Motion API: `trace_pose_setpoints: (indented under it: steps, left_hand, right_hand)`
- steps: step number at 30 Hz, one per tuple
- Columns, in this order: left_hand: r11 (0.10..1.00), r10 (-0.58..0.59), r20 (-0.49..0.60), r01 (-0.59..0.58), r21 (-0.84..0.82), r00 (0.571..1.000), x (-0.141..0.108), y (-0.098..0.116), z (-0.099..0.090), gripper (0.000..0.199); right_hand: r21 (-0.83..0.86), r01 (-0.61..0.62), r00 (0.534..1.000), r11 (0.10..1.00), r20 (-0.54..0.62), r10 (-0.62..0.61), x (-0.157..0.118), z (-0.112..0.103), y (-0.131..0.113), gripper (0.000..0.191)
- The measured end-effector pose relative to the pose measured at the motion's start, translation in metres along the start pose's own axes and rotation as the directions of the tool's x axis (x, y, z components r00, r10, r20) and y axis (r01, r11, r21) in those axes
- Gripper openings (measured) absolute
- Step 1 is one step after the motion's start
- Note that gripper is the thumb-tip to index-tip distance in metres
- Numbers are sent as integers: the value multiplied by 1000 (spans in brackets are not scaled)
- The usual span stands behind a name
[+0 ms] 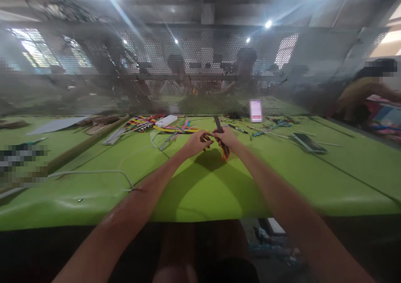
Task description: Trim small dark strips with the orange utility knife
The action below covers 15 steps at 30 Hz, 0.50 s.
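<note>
In the middle of the green table, my right hand (227, 136) is closed on a dark grey strip (217, 125). The strip stands up above the fingers, and its lower end, edged in orange, hangs below them. My left hand (200, 141) is close beside it on the left. Its thumb and forefinger come together in a pinch near the right fingertips, while its other fingers curl loosely. Whatever lies in that pinch is too small to make out. Behind my left hand are several coloured strips (180, 129), and a dark pen (238, 128) lies beyond my right hand.
A white power bank (166, 121) trails a white cable (94, 172) across the left side. A long wooden pole (90, 143) lies there too. At right is a phone (308, 143); another lit phone (256, 110) leans on the perforated screen (206, 95). A person (360, 90) sits far right.
</note>
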<state>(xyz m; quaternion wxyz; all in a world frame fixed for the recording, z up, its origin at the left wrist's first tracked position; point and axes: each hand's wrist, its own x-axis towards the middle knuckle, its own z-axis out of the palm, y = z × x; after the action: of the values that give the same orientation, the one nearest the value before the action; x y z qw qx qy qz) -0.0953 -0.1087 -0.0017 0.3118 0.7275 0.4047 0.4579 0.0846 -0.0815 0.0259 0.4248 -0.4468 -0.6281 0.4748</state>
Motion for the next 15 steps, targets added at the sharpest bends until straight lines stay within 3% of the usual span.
trace_pose_setpoints:
  steps: [3,9,15]
  left_hand:
    - [997,42,-15,-41,61,999,-2,1,0,13]
    - [974,100,-47,-88,209,994,-2,5,2,10]
    - [939,82,-59,-57,338,995,-3,10,3,32]
  right_hand:
    - [11,7,1000,1000,17,-7,-3,-1,-2,12]
    - [21,-3,1000,1000,18,2,-5,-1,-5,11]
    - [33,-30,998,999,60,28,-8,2,-7,7]
